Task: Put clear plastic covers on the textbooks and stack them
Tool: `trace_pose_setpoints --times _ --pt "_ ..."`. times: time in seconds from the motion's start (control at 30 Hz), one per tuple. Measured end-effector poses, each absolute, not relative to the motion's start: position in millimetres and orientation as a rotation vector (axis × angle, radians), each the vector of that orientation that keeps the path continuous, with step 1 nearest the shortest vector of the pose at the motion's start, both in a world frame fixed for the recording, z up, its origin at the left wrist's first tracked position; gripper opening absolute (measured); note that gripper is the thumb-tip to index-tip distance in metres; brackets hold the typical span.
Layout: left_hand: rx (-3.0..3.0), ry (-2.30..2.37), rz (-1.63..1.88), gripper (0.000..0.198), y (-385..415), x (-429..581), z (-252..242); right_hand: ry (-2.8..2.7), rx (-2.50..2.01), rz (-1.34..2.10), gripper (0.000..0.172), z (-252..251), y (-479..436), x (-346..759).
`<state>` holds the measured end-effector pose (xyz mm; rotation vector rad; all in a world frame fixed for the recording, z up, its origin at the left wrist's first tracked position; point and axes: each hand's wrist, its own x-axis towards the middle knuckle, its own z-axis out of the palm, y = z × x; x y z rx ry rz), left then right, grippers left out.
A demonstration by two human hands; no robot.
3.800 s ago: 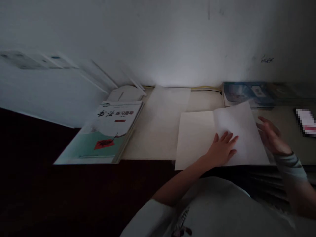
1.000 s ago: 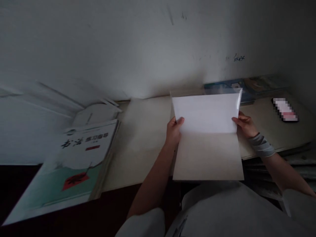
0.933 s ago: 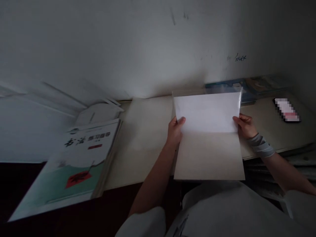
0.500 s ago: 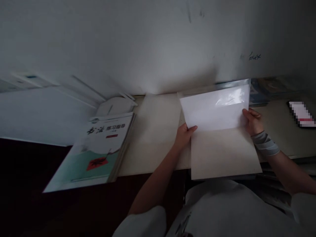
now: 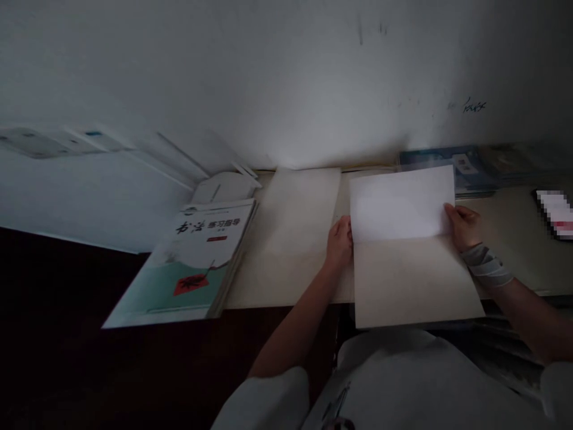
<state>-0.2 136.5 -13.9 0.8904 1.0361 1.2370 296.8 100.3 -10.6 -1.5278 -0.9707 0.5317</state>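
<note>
1. Head view, looking down over a dim desk (image 5: 295, 239): a sheet of paper (image 5: 409, 251) lies at the near edge, right in front of the person, its lower margin hanging a little past the desk edge. A fold line runs across it, and the far half is raised off the flat near half.

2. I see the left hand (image 5: 340, 245) pinching the sheet's left edge right at the fold, fingers closed on the paper. The right hand (image 5: 463, 227) does the same on the right edge at the same height, thumb on top.

3. My judgement on handling: the sheet is light, thin and floppy — it will bend and crease at any hard pinch, and it can slip across the smooth desk. The two ends of the fold look like the best places to hold it, since the crease stiffens it there.

4. Pose: the left forearm comes up from the lower middle, bare to the elbow; the right forearm comes in from the lower right with a striped cuff (image 5: 486, 269) at the wrist. Both wrists sit low, near the desk.

5. Nearby — a workbook (image 5: 192, 257) with a red mark on its cover lies well to the left, and more books (image 5: 452, 170) rest against the wall (image 5: 268, 77) behind the sheet.
</note>
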Motion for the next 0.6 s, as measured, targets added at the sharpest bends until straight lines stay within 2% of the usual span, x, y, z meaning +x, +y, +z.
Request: trace_pose_setpoints --times 0.17,0.4,0.5,0.6 --pt "0.782 0.928 1.163 0.023 137.0 -10.8 -19.1 -0.923 -1.461 0.589 0.037 -12.4 99.6 296.0" --pt "0.806 0.943 1.109 0.015 142.5 -15.4 -22.8 -0.863 -1.327 0.654 0.032 -19.0 103.0 294.8" --pt "1.013 1.079 1.075 0.013 143.8 -17.4 -22.2 -0.866 -1.309 0.667 0.029 -20.4 103.6 296.2" --pt "1.494 1.295 0.999 0.016 139.8 -24.5 -19.1 -0.857 -1.311 0.668 0.027 -20.6 103.4 297.5"
